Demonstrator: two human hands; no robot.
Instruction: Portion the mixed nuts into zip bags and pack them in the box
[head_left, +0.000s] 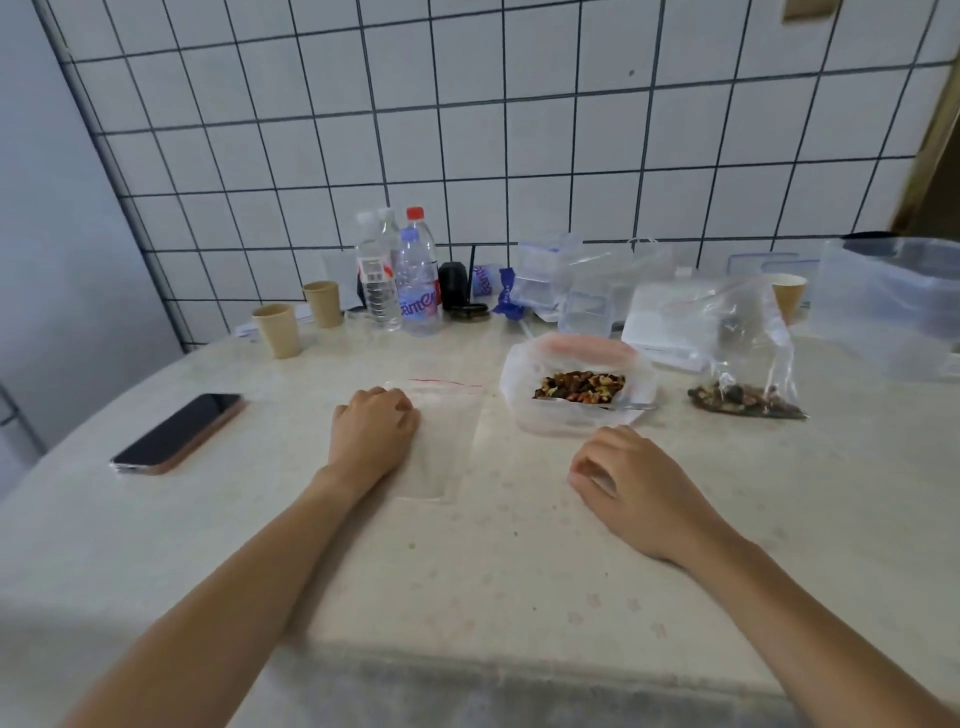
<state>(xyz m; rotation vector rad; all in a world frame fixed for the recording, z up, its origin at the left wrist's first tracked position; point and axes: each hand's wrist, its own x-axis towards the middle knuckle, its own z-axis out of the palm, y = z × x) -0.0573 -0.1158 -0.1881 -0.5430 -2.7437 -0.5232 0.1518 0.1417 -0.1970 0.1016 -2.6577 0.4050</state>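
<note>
An empty clear zip bag (447, 431) with a red seal line lies flat on the table at centre. My left hand (375, 431) rests on its left edge with fingers curled under. To the right stands a large open bag of mixed nuts (576, 387) with a metal spoon (631, 406) lying in it. My right hand (631, 480) rests on the table just in front of that bag, fingers loosely curled and holding nothing. Further right lies a zip bag (748, 358) with a portion of nuts in its bottom. A clear plastic box (888, 306) stands at far right.
A phone (179, 431) lies at left. Two paper cups (278, 330) and several water bottles (415, 275) stand near the tiled wall. A pile of spare zip bags (582, 283) and a third paper cup (788, 296) sit at the back right.
</note>
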